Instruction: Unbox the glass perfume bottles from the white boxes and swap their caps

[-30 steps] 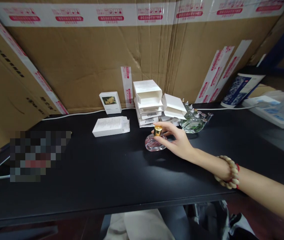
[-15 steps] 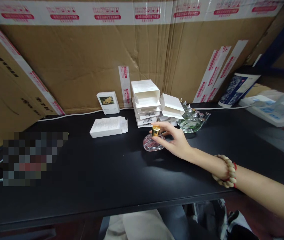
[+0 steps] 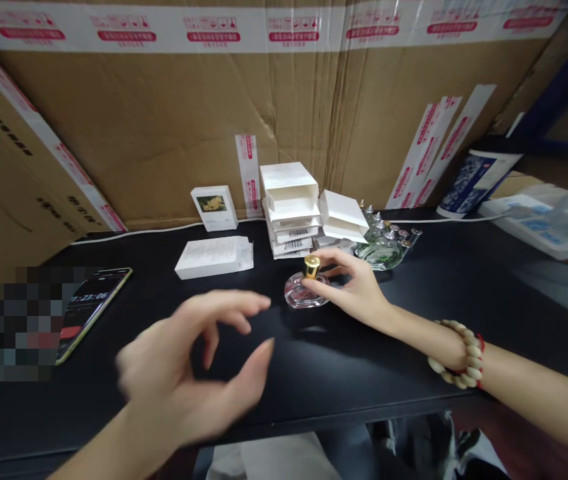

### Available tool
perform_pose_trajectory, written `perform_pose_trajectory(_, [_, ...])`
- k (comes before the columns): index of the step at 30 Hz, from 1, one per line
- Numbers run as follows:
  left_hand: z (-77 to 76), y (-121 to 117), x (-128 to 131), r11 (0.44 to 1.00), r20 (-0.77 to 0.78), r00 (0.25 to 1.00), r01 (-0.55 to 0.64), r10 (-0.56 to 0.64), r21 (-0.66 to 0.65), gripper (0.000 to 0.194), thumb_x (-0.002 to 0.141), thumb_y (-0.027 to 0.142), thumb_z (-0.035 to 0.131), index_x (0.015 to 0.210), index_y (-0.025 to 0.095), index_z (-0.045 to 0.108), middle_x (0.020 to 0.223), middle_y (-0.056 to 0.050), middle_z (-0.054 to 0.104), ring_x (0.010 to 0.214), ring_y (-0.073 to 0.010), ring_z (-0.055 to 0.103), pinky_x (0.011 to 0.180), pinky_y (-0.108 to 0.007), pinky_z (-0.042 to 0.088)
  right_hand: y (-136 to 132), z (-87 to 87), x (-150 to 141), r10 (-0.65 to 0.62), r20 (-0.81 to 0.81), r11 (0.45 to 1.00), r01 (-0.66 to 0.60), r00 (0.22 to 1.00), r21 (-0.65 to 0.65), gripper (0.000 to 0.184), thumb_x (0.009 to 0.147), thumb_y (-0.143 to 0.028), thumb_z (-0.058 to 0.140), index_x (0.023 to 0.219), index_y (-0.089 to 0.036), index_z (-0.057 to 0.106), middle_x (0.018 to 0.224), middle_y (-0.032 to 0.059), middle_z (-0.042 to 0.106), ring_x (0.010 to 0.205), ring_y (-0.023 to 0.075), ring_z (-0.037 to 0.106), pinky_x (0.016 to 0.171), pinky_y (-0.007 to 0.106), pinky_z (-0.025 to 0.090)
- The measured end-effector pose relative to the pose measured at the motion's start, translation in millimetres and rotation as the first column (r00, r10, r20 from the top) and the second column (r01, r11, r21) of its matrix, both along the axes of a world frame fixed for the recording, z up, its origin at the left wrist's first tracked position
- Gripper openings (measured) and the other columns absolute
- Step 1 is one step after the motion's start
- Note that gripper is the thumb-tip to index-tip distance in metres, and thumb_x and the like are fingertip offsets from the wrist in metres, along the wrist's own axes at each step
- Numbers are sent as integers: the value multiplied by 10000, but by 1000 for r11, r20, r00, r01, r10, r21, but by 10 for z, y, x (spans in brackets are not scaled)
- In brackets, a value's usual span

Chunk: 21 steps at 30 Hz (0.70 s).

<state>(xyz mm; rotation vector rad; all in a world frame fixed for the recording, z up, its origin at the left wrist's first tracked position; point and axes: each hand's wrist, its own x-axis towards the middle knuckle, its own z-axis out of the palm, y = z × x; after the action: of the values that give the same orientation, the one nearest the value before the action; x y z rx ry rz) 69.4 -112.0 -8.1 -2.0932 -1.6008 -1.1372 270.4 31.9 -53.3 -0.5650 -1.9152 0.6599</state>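
A clear, pink-tinted perfume bottle (image 3: 298, 293) with a gold cap (image 3: 312, 267) stands on the black table (image 3: 309, 367). My right hand (image 3: 351, 280) grips it near the cap, thumb in front and fingers behind. My left hand (image 3: 199, 360) hovers over the table to the left of the bottle, thumb and fingers apart, holding nothing; it is slightly blurred. Behind the bottle is a stack of white boxes (image 3: 291, 190), the top one with its end open. Several green-tinted glass bottles (image 3: 383, 252) stand close behind my right hand.
A white carton (image 3: 209, 257) lies at back left, before an upright box with a flower picture (image 3: 214, 208). A phone (image 3: 95, 300) lies at far left, partly pixelated. A blue-and-white cup (image 3: 474, 183) stands at back right. Cardboard (image 3: 174, 120) walls the back; a white cable runs along it.
My left hand has come into view from the lower left, reaching toward the bottle. My right hand stays on the perfume bottle. The view has shifted slightly, showing more of the phone.
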Motion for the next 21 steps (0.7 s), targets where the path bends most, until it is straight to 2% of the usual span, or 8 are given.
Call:
perform_pose_trajectory(1, [-25, 136, 72, 998, -78, 997, 3, 1, 58, 345, 785, 447, 570, 980, 163, 546, 805, 46, 554, 511, 81, 342, 487, -58, 293, 3, 3, 5, -3, -5, 1000, 3, 1000, 4, 308, 732, -295, 687, 986, -144, 601, 877, 43, 639, 804, 115, 614, 656, 194, 538])
perform_pose_trajectory(4, [-152, 523, 212, 999, -219, 976, -19, 11, -36, 550, 713, 592, 581, 1083, 187, 547, 860, 53, 567, 515, 76, 378, 507, -65, 302, 16, 10, 36, -1, -3, 999, 1, 1000, 35, 321, 728, -283, 688, 1000, -139, 596, 874, 43, 641, 793, 116, 616, 660, 201, 545])
perform_pose_trajectory(7, [-317, 777, 246, 967, -177, 982, 23, -70, -252, 528, 747, 625, 517, 1081, 217, 555, 831, 71, 575, 517, 66, 398, 510, -64, 275, 28, 12, 85, 19, 7, 995, -20, 1000, 95, 313, 742, -258, 671, 1023, -144, 593, 893, 42, 643, 796, 115, 617, 677, 207, 546])
perform_pose_trajectory(10, [-455, 903, 254, 918, -75, 978, 153, -193, -366, 464, 806, 581, 470, 1030, 186, 566, 738, 60, 553, 525, 79, 401, 536, -36, 284, 37, 10, 131, 35, 18, 992, -37, 999, 122, 299, 776, -231, 634, 1060, -150, 586, 926, 48, 639, 794, 115, 618, 717, 228, 544])
perform_pose_trajectory(13, [-544, 953, 272, 913, -14, 968, 231, -250, -337, 442, 843, 530, 444, 1064, 164, 553, 659, 55, 513, 508, 88, 386, 534, -20, 291, 31, 13, 169, 37, 36, 994, -40, 999, 101, 295, 798, -222, 616, 1079, -142, 576, 976, 60, 629, 812, 115, 615, 739, 229, 538])
perform_pose_trajectory(18, [-601, 975, 327, 939, -86, 942, 311, -325, -147, 369, 858, 387, 483, 1141, 154, 520, 617, 64, 478, 490, 99, 350, 541, 15, 305, 8, 46, 262, 68, 104, 987, -82, 992, 140, 277, 826, -186, 580, 1098, -141, 550, 1015, 61, 621, 873, 107, 602, 766, 206, 518])
perform_pose_trajectory(21, [-608, 1002, 375, 939, -99, 935, 334, -342, -88, 378, 847, 383, 498, 1125, 130, 534, 635, 56, 493, 482, 97, 339, 526, 11, 302, 27, 68, 331, 66, 138, 977, -92, 988, 193, 296, 842, -170, 554, 1137, -153, 541, 1048, 64, 616, 927, 120, 598, 813, 229, 509])
